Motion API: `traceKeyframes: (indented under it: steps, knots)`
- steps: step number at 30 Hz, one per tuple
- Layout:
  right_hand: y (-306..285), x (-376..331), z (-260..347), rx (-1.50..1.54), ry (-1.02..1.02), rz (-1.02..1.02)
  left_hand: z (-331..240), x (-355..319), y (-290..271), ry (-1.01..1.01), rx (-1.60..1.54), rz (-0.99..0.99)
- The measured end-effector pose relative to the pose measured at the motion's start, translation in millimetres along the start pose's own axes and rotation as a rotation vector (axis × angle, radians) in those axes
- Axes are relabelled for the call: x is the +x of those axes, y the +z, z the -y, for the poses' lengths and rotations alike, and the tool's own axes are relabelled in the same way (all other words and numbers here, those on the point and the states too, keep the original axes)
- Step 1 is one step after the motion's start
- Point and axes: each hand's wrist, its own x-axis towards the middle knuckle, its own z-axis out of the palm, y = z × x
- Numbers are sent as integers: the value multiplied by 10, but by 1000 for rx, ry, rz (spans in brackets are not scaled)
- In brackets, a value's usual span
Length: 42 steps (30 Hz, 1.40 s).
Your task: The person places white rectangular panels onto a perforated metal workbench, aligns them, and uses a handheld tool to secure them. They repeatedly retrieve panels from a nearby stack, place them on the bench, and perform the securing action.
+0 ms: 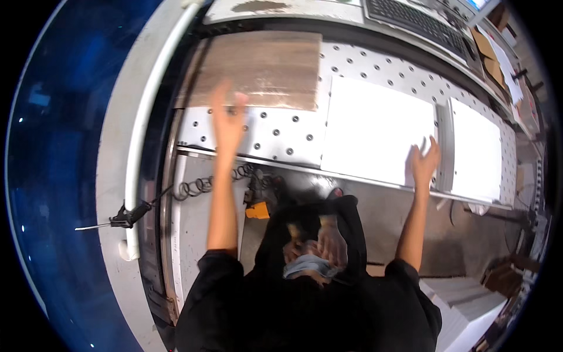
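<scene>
A brown wood-grain board (264, 67) lies at the far left of the white ball-studded table (275, 132). My left hand (227, 120) is over its near edge, fingers apart and slightly blurred, holding nothing. I cannot tell whether the fingertips touch the board. A square white panel (378, 126) rests right of the brown board. My right hand (426, 161) is at the panel's near right corner, with thumb and fingers apart and nothing gripped between them. Beyond it, farther right, more white panels (476, 149) lie on the table, apparently stacked.
A white pipe (146, 111) runs along the machine on the left, with a black-handled air gun (126, 217) and coiled hose (196, 186) by it. A keyboard (416, 23) stands on the back shelf. White boards (466, 305) are stacked low at right.
</scene>
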Motion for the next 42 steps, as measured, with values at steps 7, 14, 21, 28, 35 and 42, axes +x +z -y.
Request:
traceKeyframes:
  steps: [7,14,21,28,35,42]
  knots:
    - [72,-29,250,-142,99,36,1007,-65,681,-404,507,295]
    - [92,-60,166,-164,117,25,1575,307,520,-367,603,232]
    - [99,-45,146,-112,91,12,2040,568,-19,-350,620,303]
    - [112,-61,136,-143,110,18,2347,739,-339,-399,479,322]
    - [196,-134,298,-128,26,36,2359,509,-175,-231,499,63]
    - [260,-547,1061,-109,71,96,1279,-487,186,89,248,304]
